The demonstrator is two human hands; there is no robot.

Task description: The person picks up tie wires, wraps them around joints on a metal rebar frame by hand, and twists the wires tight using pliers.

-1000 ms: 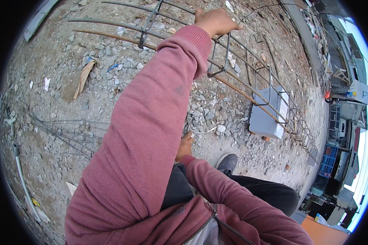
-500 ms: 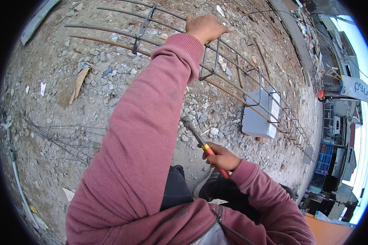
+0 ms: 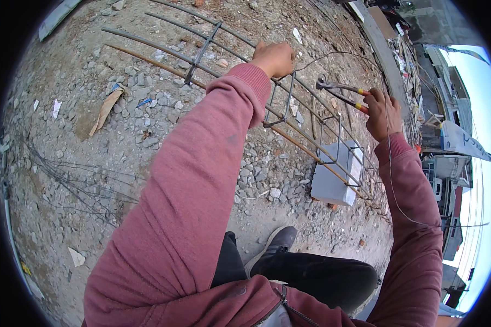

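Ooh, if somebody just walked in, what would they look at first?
Probably the big pink sleeve stretching up the middle, ending in the left hand at the long steel cage. Next, the pincers with orange-and-yellow handles in the right hand, to the right of the cage. Then the pale gray block behind the bars, right of center.

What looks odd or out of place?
A loose thin wire crosses in front of the right hand and right sleeve, which could snag; contact is unclear. Also, tangled wires lie on the ground at left, fanned out untidily.
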